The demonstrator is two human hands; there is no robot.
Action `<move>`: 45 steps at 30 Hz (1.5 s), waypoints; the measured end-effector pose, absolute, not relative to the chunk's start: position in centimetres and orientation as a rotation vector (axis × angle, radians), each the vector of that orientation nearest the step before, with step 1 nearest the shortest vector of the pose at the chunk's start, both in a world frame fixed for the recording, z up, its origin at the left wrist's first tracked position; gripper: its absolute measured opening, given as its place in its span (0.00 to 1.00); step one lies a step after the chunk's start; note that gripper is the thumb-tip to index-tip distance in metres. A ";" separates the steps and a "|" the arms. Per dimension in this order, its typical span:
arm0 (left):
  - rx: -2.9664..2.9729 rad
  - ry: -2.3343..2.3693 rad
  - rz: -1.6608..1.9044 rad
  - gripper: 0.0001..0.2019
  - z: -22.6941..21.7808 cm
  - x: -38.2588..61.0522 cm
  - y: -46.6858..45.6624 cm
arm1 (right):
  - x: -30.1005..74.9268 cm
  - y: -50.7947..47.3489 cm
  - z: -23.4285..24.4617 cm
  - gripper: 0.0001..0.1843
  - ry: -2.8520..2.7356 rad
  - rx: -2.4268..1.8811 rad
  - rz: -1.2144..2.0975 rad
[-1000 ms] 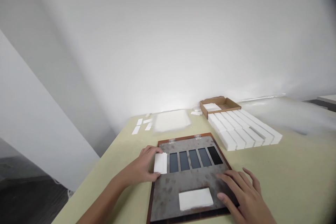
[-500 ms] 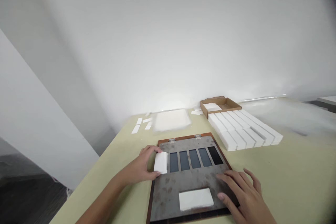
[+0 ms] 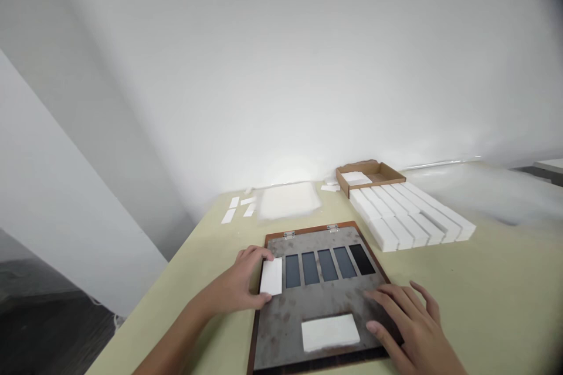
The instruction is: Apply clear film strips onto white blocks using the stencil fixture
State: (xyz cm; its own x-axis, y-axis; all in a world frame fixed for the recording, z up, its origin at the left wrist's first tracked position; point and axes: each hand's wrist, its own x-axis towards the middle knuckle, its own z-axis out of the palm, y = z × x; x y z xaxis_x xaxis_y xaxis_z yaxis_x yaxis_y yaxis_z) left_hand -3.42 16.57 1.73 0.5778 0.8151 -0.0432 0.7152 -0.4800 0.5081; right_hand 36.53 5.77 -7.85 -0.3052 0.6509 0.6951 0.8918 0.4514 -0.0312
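Observation:
My left hand (image 3: 244, 279) pinches a small stack of white cards (image 3: 271, 276) by its top and bottom edges, at the left side of a hinged metal plate (image 3: 285, 328) on a wooden base. Right of the cards, the plate has a row of several rectangular slots (image 3: 310, 268), bluish-grey except for a black one at the right end. Near the plate's front edge lies another white stack (image 3: 330, 333). With fingers spread, my right hand (image 3: 409, 325) rests on the plate's right side, its thumb close to that front stack.
Several rows of white card stacks (image 3: 409, 220) stand at the right, before a shallow cardboard box (image 3: 373, 176) with white cards inside. Loose white strips (image 3: 229, 215) lie at the far left, beside a blurred white sheet (image 3: 288, 200). A wall rises behind the table (image 3: 211, 252).
The white cards in my left hand have shifted slightly toward the slots and lie more squarely on the plate. My right hand stays in nearly the same place.

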 end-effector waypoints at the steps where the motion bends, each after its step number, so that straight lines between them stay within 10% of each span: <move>1: 2.335 1.223 0.275 0.31 1.8 -3.4 16.5 | 36.5 5.8 -7.8 0.16 -2.062 -1.285 -0.480; 45: 2.383 1.232 0.218 0.36 3.3 5.4 17.4 | 36.4 5.9 -8.3 0.16 -2.029 -1.327 -0.336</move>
State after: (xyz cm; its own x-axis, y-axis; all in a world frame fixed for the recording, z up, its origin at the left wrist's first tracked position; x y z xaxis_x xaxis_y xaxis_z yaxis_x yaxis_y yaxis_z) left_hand 5.39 17.45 3.27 0.5894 0.8054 -0.0629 0.7351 -0.5024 0.4552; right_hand 36.38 5.93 -8.35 -0.2485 0.7069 0.6622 0.8828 0.4467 -0.1455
